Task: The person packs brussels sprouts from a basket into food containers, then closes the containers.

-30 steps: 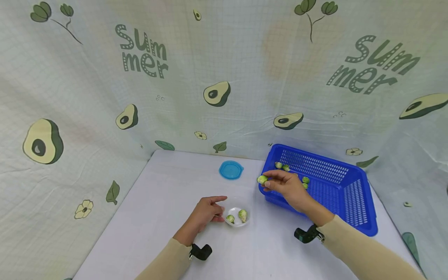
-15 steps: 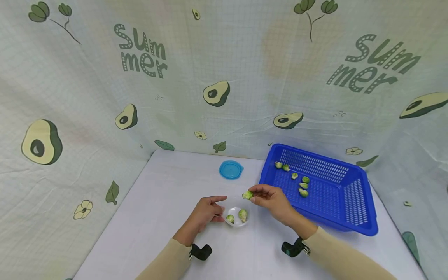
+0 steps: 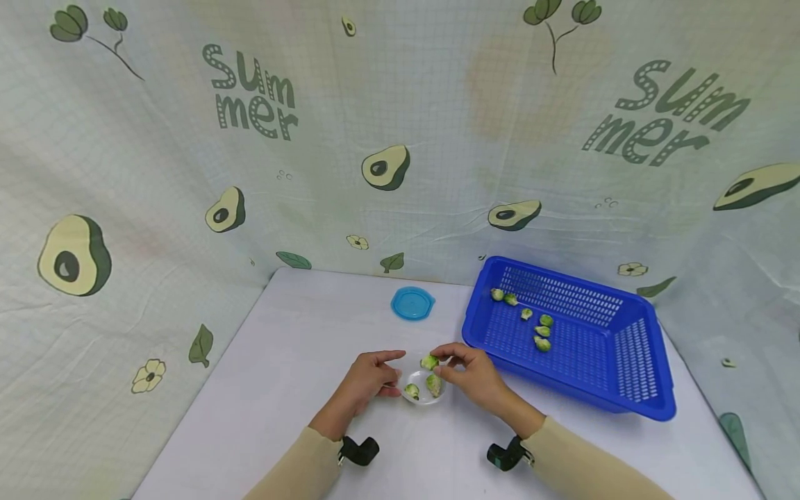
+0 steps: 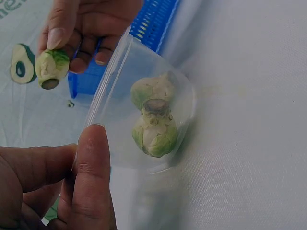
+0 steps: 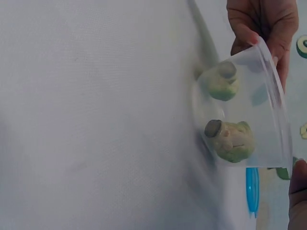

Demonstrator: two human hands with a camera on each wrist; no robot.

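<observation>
My left hand (image 3: 370, 378) pinches the rim of a clear plastic container (image 5: 264, 115) between thumb and fingers; in the right wrist view the thumb lies at the rim's edge. Two Brussels sprouts sit on the container's bottom, one (image 4: 156, 139) showing its cut stem in the left wrist view. Over the far side of the container, my right hand (image 3: 471, 378) holds another Brussels sprout (image 3: 428, 362) between thumb and fingertips. That sprout (image 4: 52, 68) is outside the rim in the left wrist view, its stem end turned away from the fingers.
To the right stands a blue perforated basket (image 3: 594, 354) with several Brussels sprouts (image 3: 542, 344) in its left part. A round blue lid (image 3: 412, 303) lies flat behind the container. A printed cloth (image 3: 437, 104) hangs behind the white-covered table (image 3: 300, 333).
My right hand has carried the Brussels sprout from the basket's left edge leftward and nearer, over the container. The left hand has stayed at the rim.
</observation>
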